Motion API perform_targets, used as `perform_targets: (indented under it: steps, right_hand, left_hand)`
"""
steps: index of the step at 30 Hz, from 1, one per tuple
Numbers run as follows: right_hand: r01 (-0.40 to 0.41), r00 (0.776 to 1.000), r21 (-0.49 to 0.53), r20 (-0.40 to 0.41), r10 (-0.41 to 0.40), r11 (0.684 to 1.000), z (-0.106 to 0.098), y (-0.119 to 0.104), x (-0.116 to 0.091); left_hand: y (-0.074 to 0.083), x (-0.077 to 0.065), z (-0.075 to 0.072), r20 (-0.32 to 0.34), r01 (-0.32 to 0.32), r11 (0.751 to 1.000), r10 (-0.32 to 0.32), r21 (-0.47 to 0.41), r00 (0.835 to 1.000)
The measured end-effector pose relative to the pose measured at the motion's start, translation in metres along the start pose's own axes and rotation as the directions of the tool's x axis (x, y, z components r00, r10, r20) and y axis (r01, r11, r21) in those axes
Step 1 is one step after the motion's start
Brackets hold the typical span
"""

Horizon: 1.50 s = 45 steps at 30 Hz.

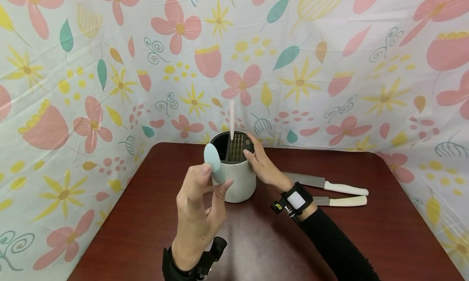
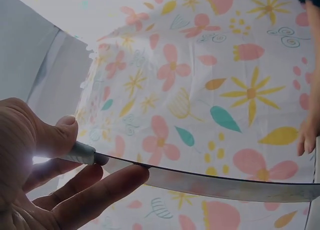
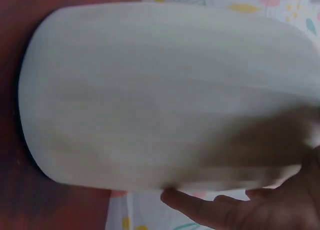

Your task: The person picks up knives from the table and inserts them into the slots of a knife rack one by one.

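Note:
My left hand (image 1: 201,207) pinches a knife by its pale blue handle (image 1: 213,161) between thumb and fingers, in front of the holder. In the left wrist view its long blade (image 2: 220,185) runs off to the right edge, with a fingertip against it near the handle. A white round knife holder (image 1: 238,185) stands upright on the table, its dark top fitted with a slotted insert (image 1: 237,147). One pale pinkish handle (image 1: 232,120) rises from that top. My right hand (image 1: 265,165) grips the holder's right side at the rim, thumb over the edge.
Two knives with whitish handles, the rear knife (image 1: 346,188) and the front knife (image 1: 348,201), lie right of the holder, partly behind my right wrist. The brown table (image 1: 146,216) ends at a flower-printed cloth (image 1: 234,49) behind and at the sides.

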State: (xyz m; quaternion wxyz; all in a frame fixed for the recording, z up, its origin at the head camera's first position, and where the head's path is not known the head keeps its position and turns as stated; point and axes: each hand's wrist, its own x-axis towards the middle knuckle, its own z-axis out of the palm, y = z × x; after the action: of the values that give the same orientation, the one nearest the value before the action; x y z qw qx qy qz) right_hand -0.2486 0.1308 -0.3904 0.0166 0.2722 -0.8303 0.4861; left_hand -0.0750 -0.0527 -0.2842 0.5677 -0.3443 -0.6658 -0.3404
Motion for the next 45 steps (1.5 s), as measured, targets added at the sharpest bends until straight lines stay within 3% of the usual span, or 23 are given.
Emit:
perform_targets:
  steps: [5, 10, 19, 27, 35, 45]
  right_hand:
    - [-0.044, 0.999, 0.096, -0.025, 0.047, 0.994, 0.007, 0.0, -0.003]
    - [-0.092, 0.994, 0.094, -0.052, 0.097, 0.991, 0.012, -0.002, -0.004]
    - [-0.124, 0.986, 0.071, -0.102, 0.131, 0.99, 0.016, -0.007, -0.004]
    - [-0.139, 0.982, 0.065, -0.121, 0.146, 0.988, 0.018, -0.004, -0.008]
    - [-0.143, 0.98, 0.058, -0.134, 0.15, 0.988, 0.017, -0.008, -0.005]
    - [-0.168, 0.974, 0.064, -0.141, 0.176, 0.984, 0.019, -0.008, -0.008]
  left_hand:
    - [-0.006, 0.007, 0.0, -0.043, -0.044, 0.999, 0.045, 0.021, 0.998]
    - [-0.012, 0.012, 0.002, -0.069, -0.047, 0.999, 0.048, 0.011, 0.996]
    - [-0.025, 0.018, 0.011, -0.022, 0.013, 1.0, -0.013, -0.003, 1.0]
    - [-0.042, 0.011, 0.022, -0.023, 0.107, 0.994, -0.106, 0.037, 0.994]
    - [-0.055, 0.011, 0.031, -0.022, 0.118, 0.993, -0.118, 0.029, 0.993]
    - [-0.068, -0.001, 0.039, 0.003, 0.165, 0.986, -0.165, 0.027, 0.986]
